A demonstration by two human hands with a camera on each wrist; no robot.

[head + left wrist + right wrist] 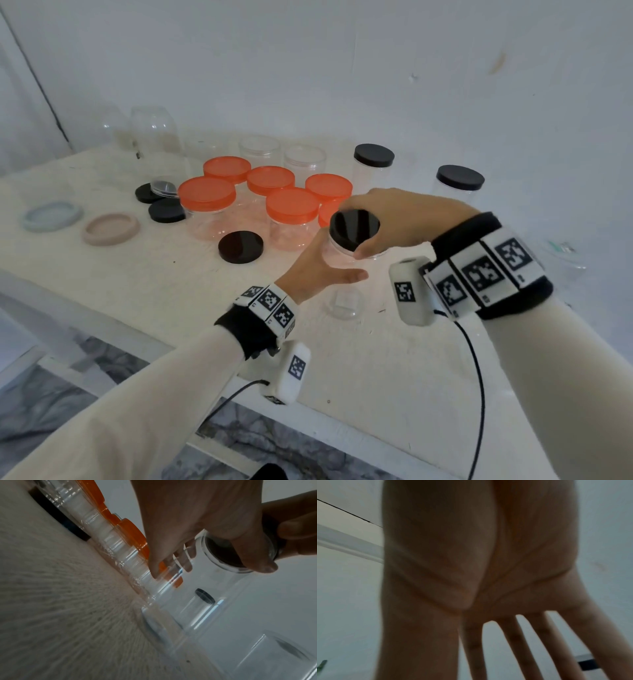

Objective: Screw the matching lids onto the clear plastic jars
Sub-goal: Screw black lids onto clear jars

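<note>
A tall clear plastic jar (343,298) stands on the white table (154,284) in the head view. My left hand (325,267) grips its upper wall, thumb on the near side. Through the jar (214,591) the left wrist view shows my left hand's fingers (185,555) wrapped around it. A black lid (352,228) sits tilted at the jar's mouth. My right hand (387,219) holds that lid from above, thumb and fingers on its rim. The right wrist view shows only my right hand's palm (488,568), blurred.
Several orange-lidded jars (293,209) crowd just behind the held jar. A loose black lid (240,246) lies left of it, two more (166,209) further left. Two black-capped jars (374,156) stand at the back right. Open jars (259,147) line the wall. Blue-grey (51,216) and pink (110,228) lids lie far left.
</note>
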